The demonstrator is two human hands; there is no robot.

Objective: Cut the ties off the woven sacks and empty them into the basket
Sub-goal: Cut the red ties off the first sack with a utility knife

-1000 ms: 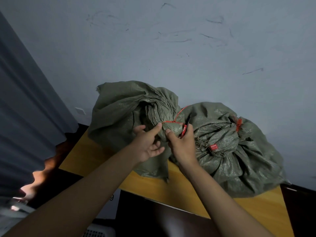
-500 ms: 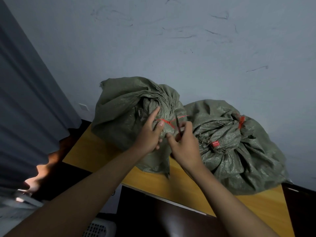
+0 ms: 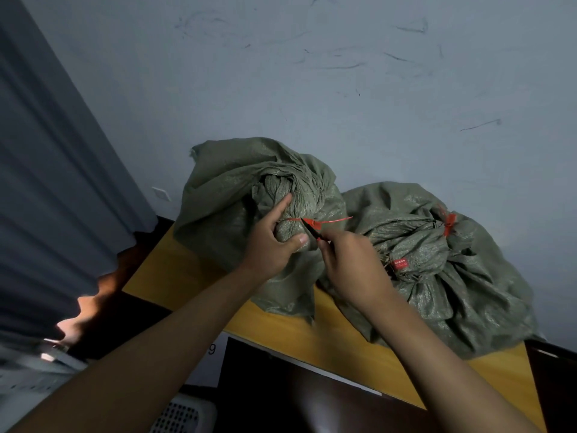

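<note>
Two green woven sacks lie on a yellow tabletop (image 3: 193,273). The left sack (image 3: 231,195) has its gathered neck bound by a red tie (image 3: 327,220). My left hand (image 3: 274,242) grips that neck just under the tie. My right hand (image 3: 349,260) holds a small cutter (image 3: 310,228) with a dark blade and red handle, its tip touching the tie. The right sack (image 3: 452,276) carries its own red tie (image 3: 449,225) and a small red tag (image 3: 400,264).
A grey-blue wall stands right behind the sacks. A grey curtain (image 3: 56,182) hangs at the left. A white perforated basket (image 3: 181,417) shows at the bottom edge below the table. Dark furniture (image 3: 312,398) sits under the tabletop's near edge.
My left hand has closed around the left sack's neck below the tie. My right hand has brought the cutter's tip up against the red tie.
</note>
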